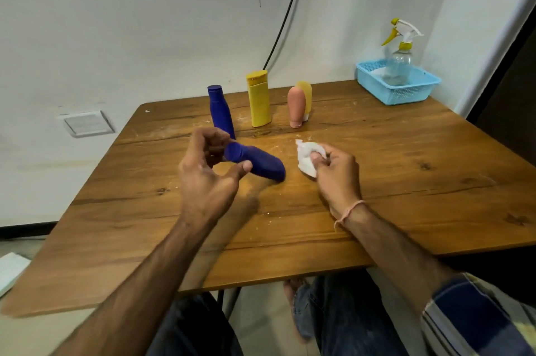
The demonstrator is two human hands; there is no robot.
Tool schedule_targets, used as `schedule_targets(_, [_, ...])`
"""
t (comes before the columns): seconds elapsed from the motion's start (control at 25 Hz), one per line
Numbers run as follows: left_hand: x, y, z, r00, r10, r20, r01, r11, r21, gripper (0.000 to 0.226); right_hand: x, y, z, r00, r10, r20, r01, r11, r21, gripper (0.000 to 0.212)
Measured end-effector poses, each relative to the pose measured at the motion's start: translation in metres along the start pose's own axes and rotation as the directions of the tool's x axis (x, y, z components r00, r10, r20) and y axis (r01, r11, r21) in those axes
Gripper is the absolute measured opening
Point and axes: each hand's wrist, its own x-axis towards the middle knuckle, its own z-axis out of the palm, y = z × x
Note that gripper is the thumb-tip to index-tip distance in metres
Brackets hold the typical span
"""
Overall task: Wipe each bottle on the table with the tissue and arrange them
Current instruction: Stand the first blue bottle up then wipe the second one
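My left hand (208,164) holds a dark blue bottle (261,163) by its cap end, tilted sideways just above the wooden table (406,181). My right hand (336,173) is closed on a crumpled white tissue (306,157), a short gap to the right of that bottle. Behind them, upright in a row near the far edge, stand a second blue bottle (220,112), a yellow bottle (259,99), and a peach tube (296,106) on its cap. A yellow tube (307,96) is partly hidden behind the peach one.
A light blue plastic basket (398,86) sits at the table's far right corner with a clear spray bottle (399,63) in it. A black cable (287,12) runs down the wall behind the bottles. White specks dot the tabletop. My knees show under the near edge.
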Motion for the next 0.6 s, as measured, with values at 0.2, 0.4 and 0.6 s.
schedule_targets(0.2, [0.083, 0.012, 0.016, 0.992, -0.124, 0.004, 0.123, 0.984, 0.13, 0.059, 0.022, -0.002, 0.015, 0.901, 0.351, 0.256, -0.425, 0.593, 0.684, 0.025])
schedule_targets(0.4, [0.143, 0.002, 0.044, 0.978, -0.195, 0.08, 0.164, 0.942, 0.294, 0.057, 0.019, 0.003, 0.016, 0.865, 0.364, 0.345, -0.493, 0.498, 0.713, 0.014])
schedule_targets(0.6, [0.154, -0.015, 0.05, 0.971, -0.23, 0.065, 0.19, 0.908, 0.373, 0.054, 0.015, 0.007, 0.008, 0.864, 0.318, 0.391, -0.503, 0.489, 0.713, 0.031])
